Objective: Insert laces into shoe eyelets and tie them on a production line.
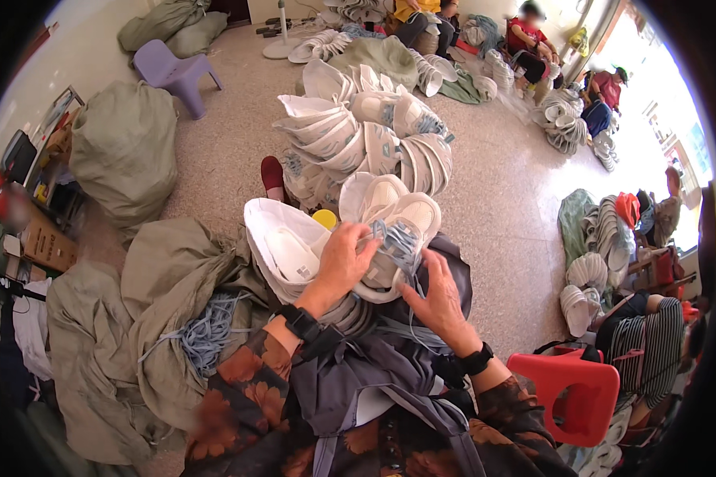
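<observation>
A pale grey-white sneaker (416,213) lies on my lap, its toe pointing away, beside another light shoe of the same kind. Light blue shoelace (399,243) is bunched over its tongue and eyelets. My left hand (344,261) is on the shoe's left side, fingertips bent and closed on the shoelace. At the right side, my right hand (439,300) has thumb and fingers apart, touching the shoe's edge near a hanging strand. Left of the sneaker sits a nested stack of white shoe uppers (282,242), partly behind my left wrist. A dark grey apron (350,378) covers my lap.
A large heap of sneakers (342,135) stands ahead. Blue laces (207,332) lie on a grey-green sack (167,278) at left. A purple chair (171,71) is farther off; a red stool (569,397) stands at right. Several people sit among shoe piles beyond.
</observation>
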Demonstrator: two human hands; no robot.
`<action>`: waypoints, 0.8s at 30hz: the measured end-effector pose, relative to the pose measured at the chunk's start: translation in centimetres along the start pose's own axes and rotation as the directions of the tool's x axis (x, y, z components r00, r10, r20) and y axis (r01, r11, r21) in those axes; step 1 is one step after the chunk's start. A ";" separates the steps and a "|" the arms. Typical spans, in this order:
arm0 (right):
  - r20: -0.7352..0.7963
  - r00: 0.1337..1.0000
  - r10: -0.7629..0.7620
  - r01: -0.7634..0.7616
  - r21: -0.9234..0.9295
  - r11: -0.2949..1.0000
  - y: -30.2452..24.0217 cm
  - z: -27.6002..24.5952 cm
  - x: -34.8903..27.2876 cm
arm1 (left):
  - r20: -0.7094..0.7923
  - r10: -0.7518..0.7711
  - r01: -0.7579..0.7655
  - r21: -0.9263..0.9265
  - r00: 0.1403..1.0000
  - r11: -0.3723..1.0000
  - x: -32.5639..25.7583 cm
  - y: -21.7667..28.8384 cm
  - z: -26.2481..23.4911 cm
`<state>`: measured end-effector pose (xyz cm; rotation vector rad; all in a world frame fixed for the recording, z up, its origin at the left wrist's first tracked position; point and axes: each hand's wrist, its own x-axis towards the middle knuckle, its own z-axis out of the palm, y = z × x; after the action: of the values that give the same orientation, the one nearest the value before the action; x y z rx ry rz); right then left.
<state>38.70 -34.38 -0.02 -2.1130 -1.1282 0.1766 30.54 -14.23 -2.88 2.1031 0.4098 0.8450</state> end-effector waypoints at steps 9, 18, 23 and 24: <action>0.036 0.995 0.094 -0.094 -0.009 0.996 1.1 2.5 -0.5 | 0.036 -0.181 0.184 -0.284 0.983 0.941 4.3 1.7 -1.8; 0.029 0.996 0.082 -0.083 0.041 0.996 1.1 2.3 -0.4 | 0.132 -0.075 0.083 -0.052 0.988 0.995 2.0 -0.7 -1.1; 0.012 0.998 0.063 -0.064 0.056 0.996 1.7 2.6 -0.6 | 0.085 -0.106 0.115 -0.116 0.991 0.987 2.3 0.8 -0.3; 0.027 0.997 0.078 -0.080 0.056 0.995 1.4 2.5 -0.5 | 0.086 -0.108 0.117 -0.114 0.990 0.987 3.3 1.1 -0.8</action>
<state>38.27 -33.93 -2.89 -2.1115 -1.0424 0.2698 32.40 -12.69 -0.24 1.9770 0.4220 0.7008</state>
